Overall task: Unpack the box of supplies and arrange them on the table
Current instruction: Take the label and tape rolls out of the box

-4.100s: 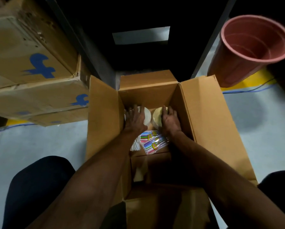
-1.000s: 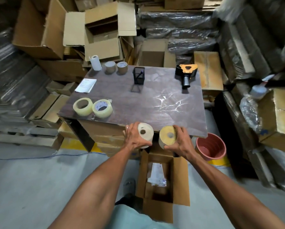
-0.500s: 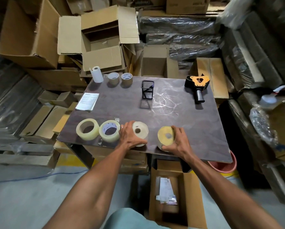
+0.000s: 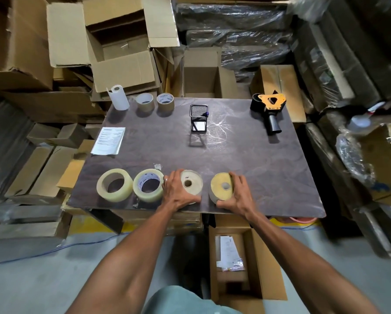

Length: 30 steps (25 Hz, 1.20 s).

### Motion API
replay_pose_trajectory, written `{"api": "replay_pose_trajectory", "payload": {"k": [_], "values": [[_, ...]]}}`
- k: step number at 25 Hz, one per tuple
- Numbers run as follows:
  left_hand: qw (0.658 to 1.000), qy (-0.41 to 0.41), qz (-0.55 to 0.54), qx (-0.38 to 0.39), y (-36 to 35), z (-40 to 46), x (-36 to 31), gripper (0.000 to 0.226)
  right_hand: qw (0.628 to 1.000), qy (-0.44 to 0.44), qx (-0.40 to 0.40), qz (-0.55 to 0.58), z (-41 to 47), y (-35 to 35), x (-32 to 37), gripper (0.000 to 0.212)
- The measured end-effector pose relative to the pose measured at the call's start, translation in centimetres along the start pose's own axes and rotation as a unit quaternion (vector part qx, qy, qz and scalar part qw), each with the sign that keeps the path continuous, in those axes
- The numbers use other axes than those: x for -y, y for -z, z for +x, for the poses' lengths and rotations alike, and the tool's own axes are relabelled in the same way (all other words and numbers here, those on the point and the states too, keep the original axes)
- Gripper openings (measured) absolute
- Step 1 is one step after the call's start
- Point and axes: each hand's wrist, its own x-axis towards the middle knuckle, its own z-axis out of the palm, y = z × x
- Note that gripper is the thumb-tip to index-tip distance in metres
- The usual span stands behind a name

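Note:
Two small-cored rolls lie flat on the dark table (image 4: 246,159) near its front edge. My left hand (image 4: 176,191) grips the white roll (image 4: 192,182) from its left side. My right hand (image 4: 237,193) grips the yellow roll (image 4: 221,186) from its right. Left of them sit a printed clear tape roll (image 4: 148,185) and a plain clear tape roll (image 4: 114,185), in one row. On the floor below the table stands the open cardboard box (image 4: 257,264), with paper packets (image 4: 229,252) inside.
Farther back on the table are a sheet of paper (image 4: 108,140), a white paper roll (image 4: 118,97), two brown tape rolls (image 4: 155,101), a black mesh holder (image 4: 199,118) and a tape dispenser (image 4: 270,107). Stacked cartons and wrapped bundles surround the table.
Both hands lifted the two rolls out of the box, carried them up over the table and set them down flat beside the clear tape rolls.

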Motion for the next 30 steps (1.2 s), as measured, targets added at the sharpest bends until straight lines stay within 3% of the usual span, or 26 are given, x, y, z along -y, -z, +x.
{"api": "replay_pose_trajectory", "payload": {"k": [10,19,25,30], "values": [[1.000,0.001,0.000,-0.013,-0.8,-0.9,0.2,0.113,0.999,-0.004,0.022,0.025,-0.4,-0.8,-1.7,0.121],[1.000,0.017,-0.007,0.011,-0.3,-0.8,-0.1,0.102,0.998,-0.027,0.025,0.053,0.1,-0.5,-2.1,0.117],[0.999,0.016,0.017,0.028,-0.7,-1.6,0.0,0.132,0.994,-0.081,0.028,0.060,0.0,-1.0,-2.8,0.130],[0.999,0.048,-0.018,0.012,-1.2,-3.2,0.5,0.142,0.991,-0.099,0.026,0.090,-1.5,-1.0,-4.2,0.105]]}}
